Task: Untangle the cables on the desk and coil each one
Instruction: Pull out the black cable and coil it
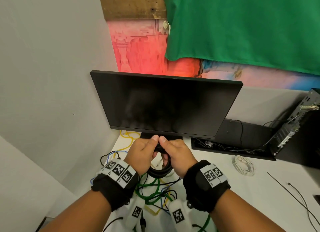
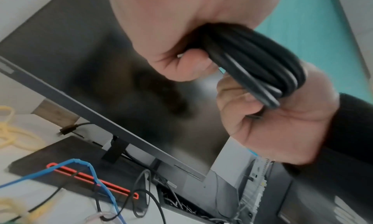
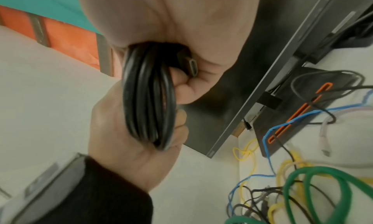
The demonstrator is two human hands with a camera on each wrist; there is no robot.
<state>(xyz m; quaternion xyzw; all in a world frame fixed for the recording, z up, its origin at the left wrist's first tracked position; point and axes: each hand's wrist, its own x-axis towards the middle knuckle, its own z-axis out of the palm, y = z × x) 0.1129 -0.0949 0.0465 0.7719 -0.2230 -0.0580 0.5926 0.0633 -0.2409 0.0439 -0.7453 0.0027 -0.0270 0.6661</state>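
A coiled black cable point(image 1: 160, 171) hangs in front of the monitor, gripped by both hands side by side at its top. My left hand point(image 1: 144, 151) has its fingers curled round the loops, thumb up. My right hand point(image 1: 176, 153) grips the same bundle point(image 3: 147, 100), and a flat plug point(image 3: 187, 64) sticks out against its palm. In the left wrist view the black loops point(image 2: 256, 63) run from my left hand point(image 2: 181, 36) into the right hand point(image 2: 272, 123). Below the hands lies a tangle of green point(image 1: 152, 193), yellow point(image 1: 127, 140), blue point(image 1: 110, 155) and thin black cables.
A dark monitor point(image 1: 164, 103) stands right behind the hands on a flat base point(image 2: 60, 160). A coiled white cable point(image 1: 243, 165) lies to the right. Further right are a black cable tray point(image 1: 225, 148), a computer case point(image 1: 294, 128) and a thin loose wire point(image 1: 297, 197). A wall closes the left.
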